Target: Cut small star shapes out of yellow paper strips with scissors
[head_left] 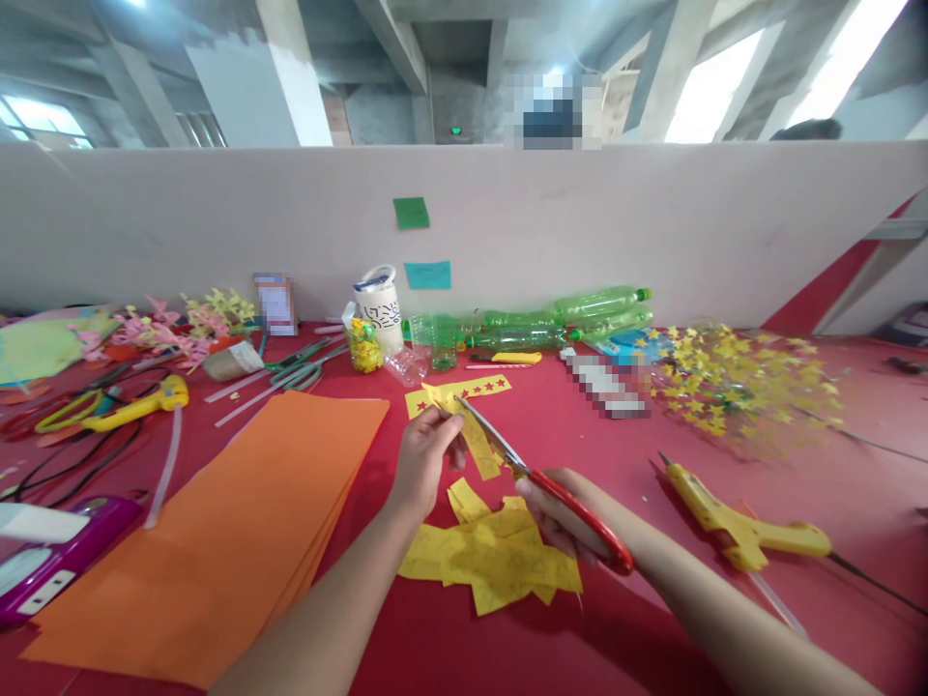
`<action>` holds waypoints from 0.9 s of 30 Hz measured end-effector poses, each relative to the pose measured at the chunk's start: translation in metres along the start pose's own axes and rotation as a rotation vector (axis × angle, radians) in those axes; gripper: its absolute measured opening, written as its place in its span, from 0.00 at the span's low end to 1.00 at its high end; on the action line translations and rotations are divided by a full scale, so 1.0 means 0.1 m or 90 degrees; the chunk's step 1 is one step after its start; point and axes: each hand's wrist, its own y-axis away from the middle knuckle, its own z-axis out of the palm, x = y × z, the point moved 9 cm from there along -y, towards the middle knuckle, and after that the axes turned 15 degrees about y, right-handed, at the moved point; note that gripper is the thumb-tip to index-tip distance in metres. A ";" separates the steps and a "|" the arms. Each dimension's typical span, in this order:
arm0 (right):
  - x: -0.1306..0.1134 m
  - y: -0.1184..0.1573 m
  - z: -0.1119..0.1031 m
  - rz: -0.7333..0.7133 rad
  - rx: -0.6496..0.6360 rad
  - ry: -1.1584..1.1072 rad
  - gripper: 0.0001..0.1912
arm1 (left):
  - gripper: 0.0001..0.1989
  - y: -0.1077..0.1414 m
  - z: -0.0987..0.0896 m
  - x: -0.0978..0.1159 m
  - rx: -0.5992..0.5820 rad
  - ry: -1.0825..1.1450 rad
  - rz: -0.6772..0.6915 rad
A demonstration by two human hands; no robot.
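Observation:
My left hand (pixel 427 452) pinches a yellow strip (pixel 479 447) near the middle of the red table. In my right hand (pixel 569 517) are red-handled scissors (pixel 580 512), their blades pointing up and left, with the tips at the strip beside my left fingers. Below both hands lies a loose pile of yellow pieces (pixel 500 556). Just behind my left hand, a yellow strip with star-shaped cutouts (pixel 497 385) rests flat on the table.
Orange sheets (pixel 217 522) cover the left front. A yellow glue gun (pixel 739 532) lies at right, below yellow star sprays (pixel 739 387). Green bottles (pixel 526 336), a white cup (pixel 381 314) and a yellow cutter (pixel 516 359) are along the partition (pixel 551 222).

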 end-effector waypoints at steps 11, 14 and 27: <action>-0.08 0.04 -0.05 0.004 0.003 0.030 0.24 | 0.08 -0.05 -0.08 0.04 0.017 0.042 0.016; -0.10 0.04 -0.07 0.002 0.006 0.041 0.26 | 0.07 -0.07 -0.12 0.04 0.036 0.055 0.029; -0.12 0.03 -0.08 -0.014 0.026 0.064 0.25 | 0.08 -0.03 0.03 0.06 -0.019 0.036 0.001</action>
